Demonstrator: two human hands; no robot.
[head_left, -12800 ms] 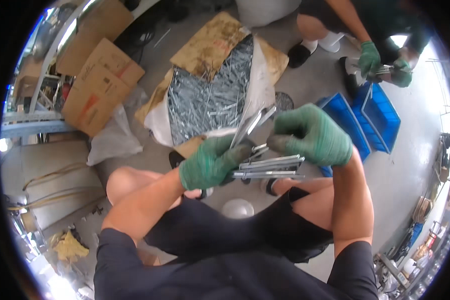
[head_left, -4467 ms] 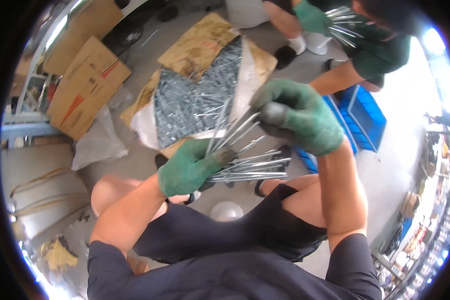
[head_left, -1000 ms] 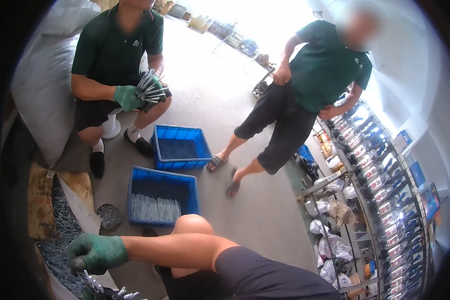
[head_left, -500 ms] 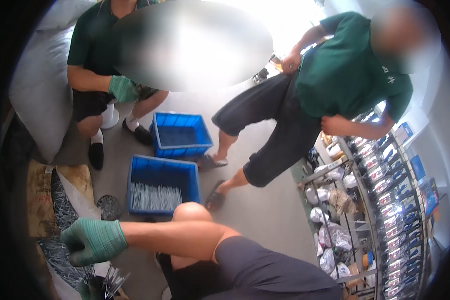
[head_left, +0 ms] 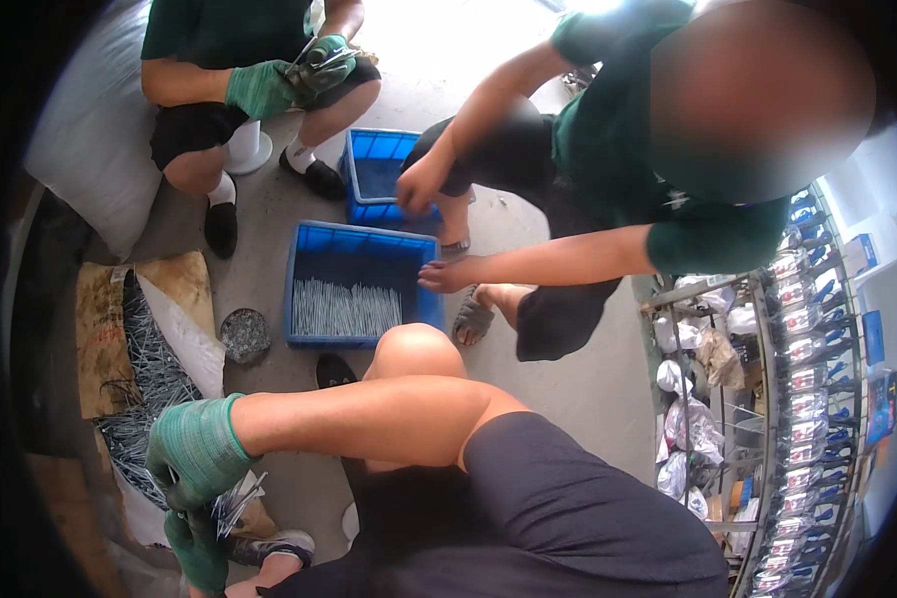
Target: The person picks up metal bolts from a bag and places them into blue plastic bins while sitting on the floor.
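My right hand (head_left: 199, 450), in a green knit glove, reaches across to the lower left. Its fingers curl downward, and their tips and anything in them are hidden. Just below is my left hand (head_left: 197, 550), also in a green glove, closed around a bundle of thin silver metal rods (head_left: 237, 503) that fan out beside it. The two hands nearly meet. Behind them an opened brown-and-white sack (head_left: 105, 344) lies on the floor, with a loose heap of similar metal rods (head_left: 154, 349) in it.
A blue crate (head_left: 364, 237) holds upright rods in rows; another blue crate (head_left: 374, 211) stands behind it. A bending co-worker's hands (head_left: 448, 274) are at the crates. A seated co-worker's gloved hands (head_left: 294, 85) hold rods. A round container (head_left: 245, 336) stands beside the sack; shelving (head_left: 757, 389) lines the right.
My right hand has come down close to my left hand. The standing co-worker has bent over and reached toward the crates. The view has shifted, so my left hand shows more.
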